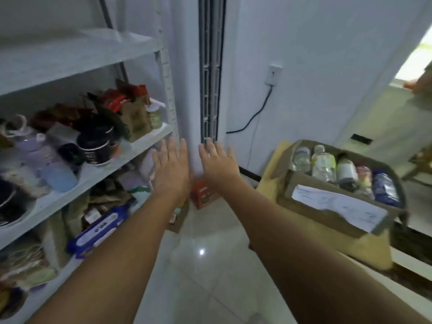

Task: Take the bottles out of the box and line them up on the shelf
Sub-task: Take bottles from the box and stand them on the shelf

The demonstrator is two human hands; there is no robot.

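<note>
My left hand (171,166) and my right hand (218,163) are stretched out in front of me, side by side with a narrow gap between them, palms down, fingers straight and holding nothing. The box (336,208) sits to my right on a yellowish stand (371,250), well apart from both hands. The bottles (323,166) still stand inside it in a row along its far side, and a white sheet of paper (339,205) lies over its near edge. The shelf (77,54) is to my left; its top level is bare, while the level below (145,142) is crowded with jars and packets
</note>
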